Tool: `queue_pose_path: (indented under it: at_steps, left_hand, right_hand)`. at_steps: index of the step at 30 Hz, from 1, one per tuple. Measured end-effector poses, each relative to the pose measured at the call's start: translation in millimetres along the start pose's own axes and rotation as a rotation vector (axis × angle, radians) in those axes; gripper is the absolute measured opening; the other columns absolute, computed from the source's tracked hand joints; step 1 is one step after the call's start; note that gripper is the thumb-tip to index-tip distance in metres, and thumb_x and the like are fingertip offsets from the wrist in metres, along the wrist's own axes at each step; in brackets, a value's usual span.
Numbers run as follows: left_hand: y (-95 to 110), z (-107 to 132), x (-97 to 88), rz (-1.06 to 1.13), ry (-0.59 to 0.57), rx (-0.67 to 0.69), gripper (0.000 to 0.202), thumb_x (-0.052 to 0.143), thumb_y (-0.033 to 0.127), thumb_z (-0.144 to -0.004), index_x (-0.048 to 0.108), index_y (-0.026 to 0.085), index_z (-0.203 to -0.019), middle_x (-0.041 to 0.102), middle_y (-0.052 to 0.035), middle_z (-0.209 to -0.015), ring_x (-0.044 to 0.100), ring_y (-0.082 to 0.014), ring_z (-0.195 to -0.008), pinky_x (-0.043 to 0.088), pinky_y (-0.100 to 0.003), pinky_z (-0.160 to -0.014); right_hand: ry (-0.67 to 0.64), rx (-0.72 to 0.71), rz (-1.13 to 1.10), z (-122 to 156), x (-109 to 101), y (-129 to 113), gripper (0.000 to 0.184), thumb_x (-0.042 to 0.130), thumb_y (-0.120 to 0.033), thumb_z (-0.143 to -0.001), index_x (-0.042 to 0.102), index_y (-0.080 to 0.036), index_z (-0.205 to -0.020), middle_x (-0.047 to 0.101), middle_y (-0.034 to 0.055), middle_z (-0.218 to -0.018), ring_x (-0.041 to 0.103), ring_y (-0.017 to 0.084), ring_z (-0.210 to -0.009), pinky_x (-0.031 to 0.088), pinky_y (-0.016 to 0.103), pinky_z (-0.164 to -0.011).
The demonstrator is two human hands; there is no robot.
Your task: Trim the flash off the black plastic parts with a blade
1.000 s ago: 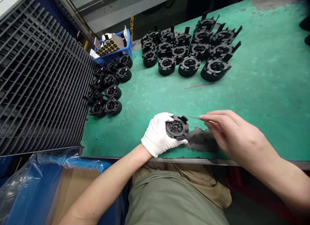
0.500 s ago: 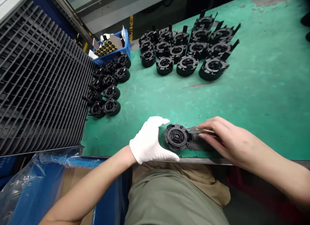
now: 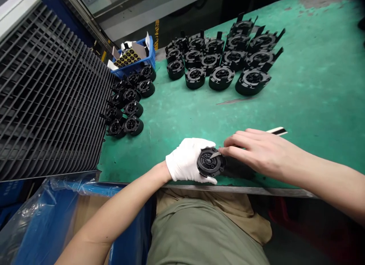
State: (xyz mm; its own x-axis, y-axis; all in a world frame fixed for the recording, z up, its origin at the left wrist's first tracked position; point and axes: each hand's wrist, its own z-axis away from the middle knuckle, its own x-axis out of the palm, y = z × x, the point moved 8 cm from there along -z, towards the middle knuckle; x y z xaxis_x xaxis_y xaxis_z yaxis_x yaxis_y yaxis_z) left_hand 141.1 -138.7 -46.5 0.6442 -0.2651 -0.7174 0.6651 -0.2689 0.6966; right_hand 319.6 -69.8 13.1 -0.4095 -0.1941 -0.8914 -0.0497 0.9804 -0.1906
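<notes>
left hand point(image 3: 188, 160) (gloved) grips a round black part point(image 3: 208, 167) while the right hand point(image 3: 252, 149) pinches a slim tool point(image 3: 216, 154) over its face, apparently working it, which next calls for steadiness.

A worn green workbench point(image 3: 313, 86) and rows of matching black parts point(image 3: 195, 76) show a factory workshop.

One camera sits on the head of the person point(image 3: 205, 234). It looks ahead and down at the table point(image 3: 182, 116). The left hand point(image 3: 186, 160) and right hand point(image 3: 252, 147) are near it, low in the middle. The black parts point(image 3: 221, 78) at the back are farther off.
</notes>
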Motion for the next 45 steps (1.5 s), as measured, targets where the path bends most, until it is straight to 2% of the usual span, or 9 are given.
queue_pose_path:
  at_steps: [10, 12, 14, 17, 21, 25, 28, 37, 45]
  left_hand:
    - [-6, 0, 2.5, 0.019, 0.028, 0.028, 0.087, 0.12, 0.088, -0.067, 0.083, 0.03, -0.119, 0.091, -0.011, -0.12, 0.093, -0.0421, -0.115, 0.079, -0.059, -0.112]
    - [-14, 3, 3.4, 0.022, 0.126, -0.01, 0.1, 0.125, 0.086, -0.059, 0.083, 0.028, -0.129, 0.091, -0.0138, -0.13, 0.093, -0.0449, -0.125, 0.079, -0.063, -0.12]
    - [-25, 9, -1.5, -0.004, 0.332, -0.126, 0.117, 0.129, 0.082, -0.054, 0.079, 0.024, -0.142, 0.087, -0.0194, -0.144, 0.09, -0.0481, -0.138, 0.076, -0.067, -0.128]
    - [-27, 18, -3.6, -0.058, 0.519, -0.252, 0.121, 0.129, 0.082, -0.059, 0.075, 0.021, -0.149, 0.083, -0.0219, -0.149, 0.087, -0.0495, -0.144, 0.075, -0.07, -0.129]
    - [-14, 10, -1.6, -0.055, 0.379, -0.193, 0.105, 0.126, 0.085, -0.064, 0.081, 0.027, -0.139, 0.087, -0.0166, -0.138, 0.089, -0.0489, -0.132, 0.079, -0.069, -0.12]
    - [-12, -3, -9.4, 0.045, 0.271, -0.045, 0.112, 0.124, 0.089, -0.063, 0.084, 0.029, -0.149, 0.092, -0.0162, -0.144, 0.091, -0.0501, -0.141, 0.076, -0.069, -0.13]
    - [-21, -10, -8.7, 0.117, 0.223, -0.021, 0.111, 0.123, 0.09, -0.065, 0.085, 0.029, -0.15, 0.094, -0.0171, -0.147, 0.092, -0.0492, -0.142, 0.073, -0.069, -0.135]
    - [-16, -10, -7.3, 0.125, 0.21, -0.038, 0.082, 0.121, 0.083, -0.074, 0.088, 0.03, -0.127, 0.096, -0.0113, -0.126, 0.096, -0.0438, -0.123, 0.078, -0.061, -0.119]
    - [-20, -7, -6.2, 0.083, 0.246, -0.046, 0.091, 0.127, 0.079, -0.065, 0.089, 0.031, -0.133, 0.095, -0.0127, -0.138, 0.094, -0.0449, -0.134, 0.078, -0.063, -0.124]
  right_hand:
    - [-0.033, -0.085, 0.012, -7, -9, 0, 0.041, 0.047, -0.006, -0.128, 0.082, -0.026, -0.121, 0.086, 0.0049, -0.108, 0.071, 0.02, -0.082, 0.055, 0.036, -0.078]
    - [0.003, -0.021, 0.005, 0, -16, 9, 0.037, 0.05, -0.01, -0.129, 0.083, -0.028, -0.128, 0.088, 0.0061, -0.113, 0.076, 0.022, -0.086, 0.057, 0.038, -0.079]
    - [0.085, 0.142, 0.014, 11, -26, 19, 0.029, 0.058, -0.018, -0.129, 0.081, -0.029, -0.144, 0.09, 0.0103, -0.124, 0.082, 0.026, -0.096, 0.061, 0.04, -0.082]
    - [0.123, 0.361, 0.039, 31, -31, 18, 0.025, 0.068, -0.027, -0.128, 0.075, -0.026, -0.153, 0.089, 0.0148, -0.131, 0.087, 0.029, -0.102, 0.065, 0.039, -0.079]
    - [0.021, 0.375, 0.121, 39, -14, -5, 0.022, 0.063, -0.027, -0.128, 0.081, -0.028, -0.14, 0.09, 0.0118, -0.118, 0.082, 0.028, -0.085, 0.053, 0.04, -0.06]
    - [0.011, 0.348, 0.143, 35, -3, 2, 0.032, 0.058, -0.022, -0.128, 0.086, -0.031, -0.14, 0.091, 0.0103, -0.121, 0.081, 0.03, -0.094, 0.06, 0.044, -0.077]
    - [0.059, 0.281, 0.093, 29, -3, 12, 0.034, 0.063, -0.017, -0.125, 0.089, -0.03, -0.142, 0.092, 0.0086, -0.123, 0.081, 0.028, -0.099, 0.057, 0.044, -0.086]
    - [0.012, 0.233, 0.155, 35, 11, 4, 0.042, 0.057, -0.008, -0.119, 0.084, -0.027, -0.146, 0.089, 0.013, -0.129, 0.079, 0.031, -0.107, 0.054, 0.047, -0.093]
    - [-0.021, 0.26, 0.158, 23, -3, -16, 0.041, 0.059, -0.007, -0.117, 0.087, -0.028, -0.139, 0.087, 0.0115, -0.121, 0.074, 0.03, -0.097, 0.053, 0.045, -0.087]
